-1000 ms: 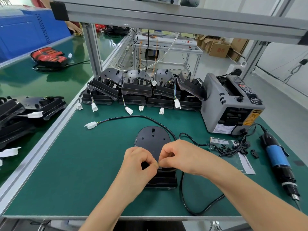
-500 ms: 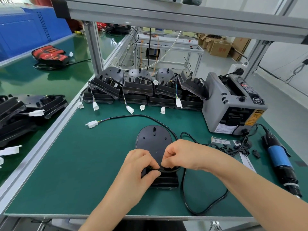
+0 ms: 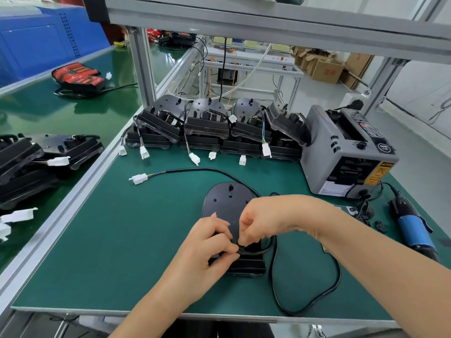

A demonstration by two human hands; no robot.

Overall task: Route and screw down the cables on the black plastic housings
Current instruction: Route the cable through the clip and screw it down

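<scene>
The black plastic housing [image 3: 228, 206] lay flat on the green bench [image 3: 122, 240]. Its long axis ran away from the person, with the rounded end far and the squared end near. Both hands met over the near end. The left hand [image 3: 210, 242] had thumb and fingers curled and pinched the black cable [image 3: 305, 306] from the housing's left side. The right hand [image 3: 266, 218] had its fingers bent down and clamped on the same stretch from the housing's right side. That held stretch lay across the housing's long axis, touching its surface, though the hands hid any channel or clip under it.

From there the cable dropped off the housing's right edge and swung in a wide slack loop to its near right. Its white connector [image 3: 139, 178] lay to the housing's far left. The electric screwdriver [image 3: 412, 228] lay well to the housing's right, so the right hand was likely the nearer one for fetching it once the cable was seated.
</scene>
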